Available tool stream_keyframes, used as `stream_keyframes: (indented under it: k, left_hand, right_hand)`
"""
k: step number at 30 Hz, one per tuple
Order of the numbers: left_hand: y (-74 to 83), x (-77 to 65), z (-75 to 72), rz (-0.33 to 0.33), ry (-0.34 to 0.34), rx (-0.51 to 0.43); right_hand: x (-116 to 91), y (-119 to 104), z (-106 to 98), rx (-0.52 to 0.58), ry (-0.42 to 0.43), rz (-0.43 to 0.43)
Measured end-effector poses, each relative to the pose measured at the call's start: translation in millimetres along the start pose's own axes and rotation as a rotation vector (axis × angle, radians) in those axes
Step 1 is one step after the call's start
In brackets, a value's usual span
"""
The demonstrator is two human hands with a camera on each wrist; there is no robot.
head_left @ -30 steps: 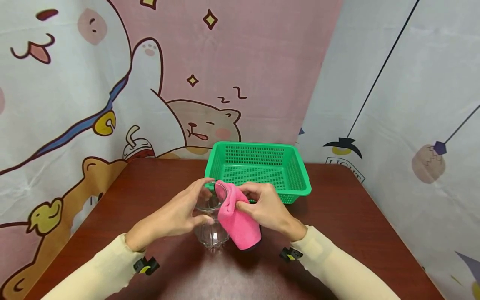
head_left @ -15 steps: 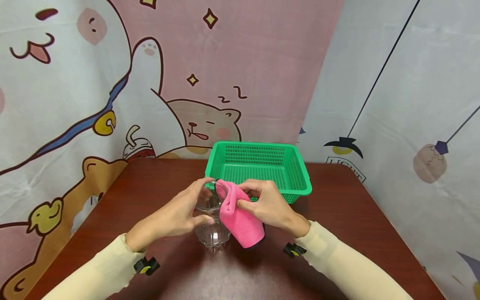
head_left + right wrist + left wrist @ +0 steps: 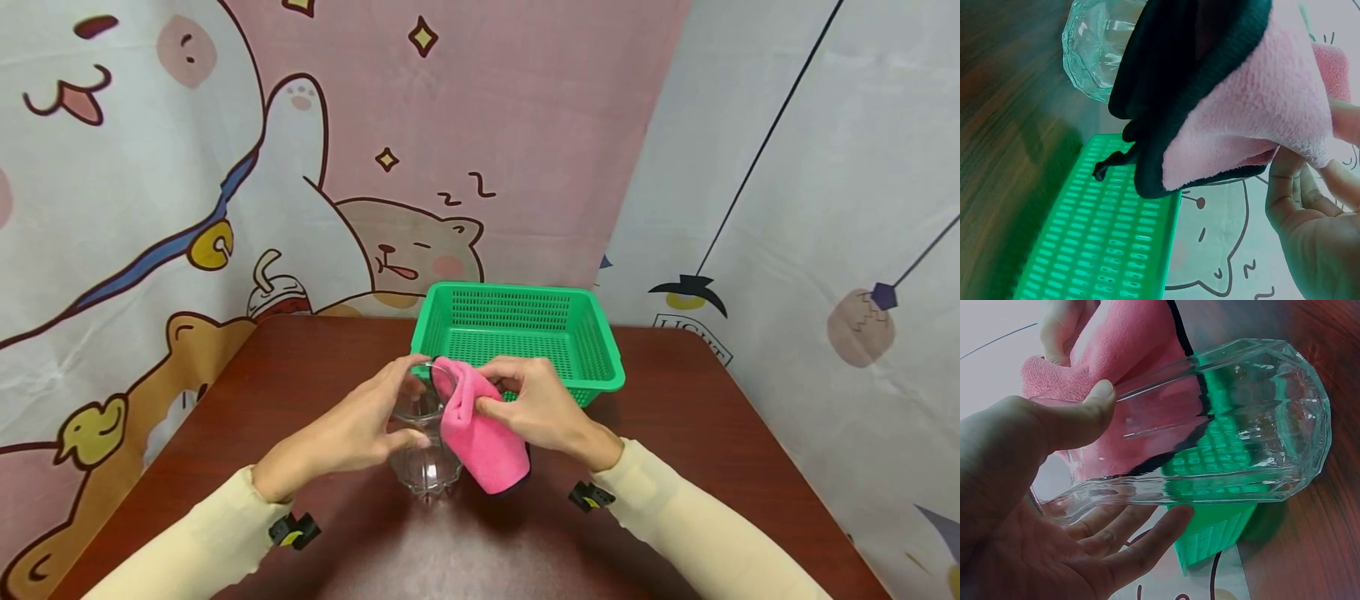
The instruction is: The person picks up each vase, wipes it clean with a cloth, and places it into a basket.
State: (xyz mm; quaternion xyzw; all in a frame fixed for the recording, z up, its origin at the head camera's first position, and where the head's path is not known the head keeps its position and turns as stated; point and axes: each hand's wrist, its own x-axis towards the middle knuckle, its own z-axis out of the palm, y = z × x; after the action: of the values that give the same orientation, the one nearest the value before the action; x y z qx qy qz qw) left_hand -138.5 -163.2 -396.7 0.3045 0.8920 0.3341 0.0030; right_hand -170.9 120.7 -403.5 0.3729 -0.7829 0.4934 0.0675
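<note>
My left hand point(image 3: 337, 429) grips a clear glass vase point(image 3: 425, 471) around its neck, thumb toward me and fingers on the far side. The vase has a faceted body and an open mouth facing up. My right hand point(image 3: 536, 417) pinches a folded pink cloth point(image 3: 491, 450) with dark edging, which lies over the right side of the vase's rim. Through the glass in the left wrist view, the cloth point(image 3: 1154, 344) shows with its dark border. The right wrist view has the cloth point(image 3: 1241, 125) hanging from thumb and fingers, with a small dark loop at its corner.
A green perforated plastic basket point(image 3: 517, 292) stands just behind the hands toward the back of the brown wooden table point(image 3: 300, 358). A cartoon-printed curtain point(image 3: 525, 150) hangs behind the table. Dark straps with small devices sit on both cream sleeves point(image 3: 187, 533).
My right hand and the hanging part of the cloth have shifted slightly to the right. The left hand and the vase hold almost the same position.
</note>
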Motion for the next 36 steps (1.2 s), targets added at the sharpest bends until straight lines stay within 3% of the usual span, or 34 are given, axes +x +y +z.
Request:
stream_keyframes:
  k: [16, 27, 36]
  left_hand:
    - [1.0, 0.0, 0.1, 0.001, 0.004, 0.039]
    - [3.2, 0.6, -1.3, 0.009, 0.009, 0.029]
    - [2.6, 0.9, -1.3, 0.004, 0.006, 0.029]
  right_hand:
    - [-1.8, 1.7, 6.7, -0.057, -0.024, 0.008]
    - [-0.8, 3.1, 12.6, -0.225, -0.12, 0.031]
    - [0.3, 5.5, 14.2, -0.378, -0.193, -0.055]
